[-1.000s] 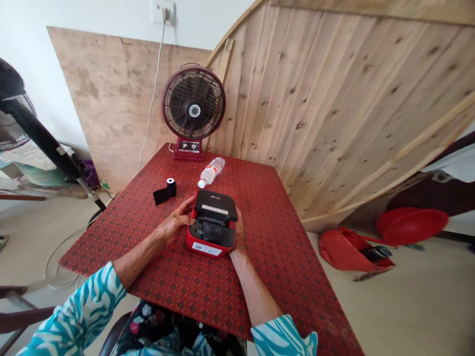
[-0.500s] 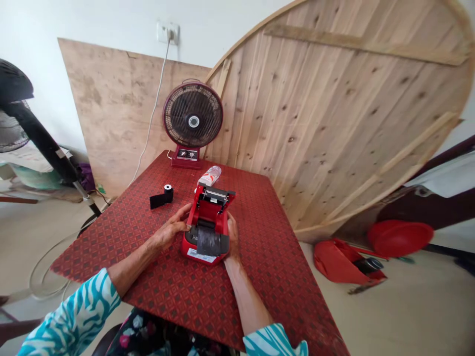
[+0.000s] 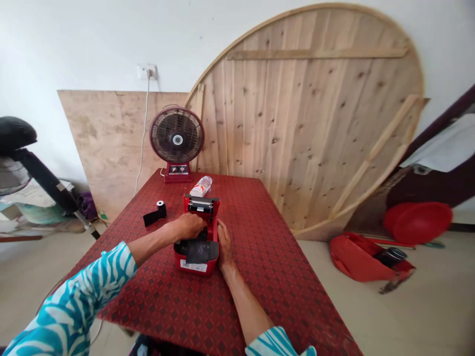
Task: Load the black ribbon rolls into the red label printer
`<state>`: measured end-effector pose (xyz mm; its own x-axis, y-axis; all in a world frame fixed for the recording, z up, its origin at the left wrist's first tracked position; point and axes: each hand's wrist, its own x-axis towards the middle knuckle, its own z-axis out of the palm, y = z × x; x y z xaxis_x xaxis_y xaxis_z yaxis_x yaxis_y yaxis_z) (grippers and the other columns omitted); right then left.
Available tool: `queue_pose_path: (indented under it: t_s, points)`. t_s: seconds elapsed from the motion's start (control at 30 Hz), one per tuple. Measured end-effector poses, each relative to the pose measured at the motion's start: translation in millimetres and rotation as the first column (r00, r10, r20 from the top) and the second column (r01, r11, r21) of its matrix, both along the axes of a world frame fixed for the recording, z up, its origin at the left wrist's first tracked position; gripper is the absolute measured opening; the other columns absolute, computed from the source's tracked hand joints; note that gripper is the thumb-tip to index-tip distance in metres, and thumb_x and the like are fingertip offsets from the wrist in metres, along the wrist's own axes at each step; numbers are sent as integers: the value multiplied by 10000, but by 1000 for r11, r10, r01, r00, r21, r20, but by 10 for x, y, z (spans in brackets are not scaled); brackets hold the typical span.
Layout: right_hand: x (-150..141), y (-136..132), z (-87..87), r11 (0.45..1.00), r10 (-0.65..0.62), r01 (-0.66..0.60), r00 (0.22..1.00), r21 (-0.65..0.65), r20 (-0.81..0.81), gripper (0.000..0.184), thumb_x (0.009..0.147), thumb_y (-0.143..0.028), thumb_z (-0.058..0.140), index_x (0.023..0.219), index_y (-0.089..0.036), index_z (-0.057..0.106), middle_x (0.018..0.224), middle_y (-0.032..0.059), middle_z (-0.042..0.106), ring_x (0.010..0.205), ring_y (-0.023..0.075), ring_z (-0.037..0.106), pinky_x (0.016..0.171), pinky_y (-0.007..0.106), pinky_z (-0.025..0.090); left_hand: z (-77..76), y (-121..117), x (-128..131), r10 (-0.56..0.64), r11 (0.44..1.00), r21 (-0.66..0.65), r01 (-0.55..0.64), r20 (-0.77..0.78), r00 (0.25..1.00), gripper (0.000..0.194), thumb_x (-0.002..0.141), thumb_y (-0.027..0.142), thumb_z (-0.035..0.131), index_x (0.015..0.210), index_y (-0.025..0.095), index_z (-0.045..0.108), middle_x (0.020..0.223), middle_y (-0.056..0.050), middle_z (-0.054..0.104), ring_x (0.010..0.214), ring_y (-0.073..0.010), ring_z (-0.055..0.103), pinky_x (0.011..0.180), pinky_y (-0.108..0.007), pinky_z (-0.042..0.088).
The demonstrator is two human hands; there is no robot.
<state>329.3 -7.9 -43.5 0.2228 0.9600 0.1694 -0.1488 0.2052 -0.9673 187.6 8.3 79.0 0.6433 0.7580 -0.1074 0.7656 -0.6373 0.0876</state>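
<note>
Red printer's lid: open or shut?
Open: the lid stands raised at the far end of the red printer, and the left hand reaches inside.

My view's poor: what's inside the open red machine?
Part of its red inner wall, and a dark strip draping over the front; the left hand hides what lies beneath.

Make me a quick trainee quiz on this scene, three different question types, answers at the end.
1. Which hand reaches into the open, boxy red plastic machine?
2. True or false: the clear plastic bottle lies on its side.
3. Fill in: seen from the head camera, the black roll with a white end is to the ___ of the machine.

Key: 1. The left hand. 2. True. 3. Left.
</note>
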Motion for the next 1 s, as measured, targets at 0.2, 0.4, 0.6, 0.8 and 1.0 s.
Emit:
queue_pose_path:
  t_s: [0.2,0.4,0.6,0.8,1.0]
  points:
    - [1,-10,23,1000,6,-6,1000,-3,-27,475,826,-518,486,1159,-209,625,1228,76,651,1170,223,557,1022,377,387,84,121,120,-60,993,-113,40,-183,981,227,850,176,513,954,120,707,958,-167,726,895,-291,687,728,-344,526]
    - [-4,-41,72,1000,-5,5,999,-11,-54,471,815,-513,497,1144,-205,634,1198,77,665,1131,218,571,983,366,411,141,112,54,-78,985,-165,46,-192,978,335,791,217,625,1124,197,649,1082,-85,711,992,-245,659,774,-284,505]
    - [21,-18,31,999,17,-19,999,-44,-41,500,807,-539,499,1157,-202,617,1233,85,642,1157,230,563,1003,382,402,194,1,51,-64,995,-83,51,-172,983,317,791,198,608,1105,205,649,1122,-92,686,1056,-267,633,810,-316,508]
    - [37,-32,49,1000,-11,11,1000,-26,10,515,794,-547,505,1134,-182,634,1236,95,638,1176,234,548,1022,383,389,394,-329,-175,-116,981,161,107,53,992,408,799,152,587,1206,182,572,1141,-106,641,1064,-240,616,870,-329,506]
    - [38,-74,77,996,-11,11,1000,-90,-2,514,806,-527,491,1171,-187,614,1255,100,627,1172,237,551,996,380,408,482,-118,-880,63,960,203,-192,513,856,322,759,150,554,1073,195,609,1013,-26,662,885,-159,639,828,-283,505]
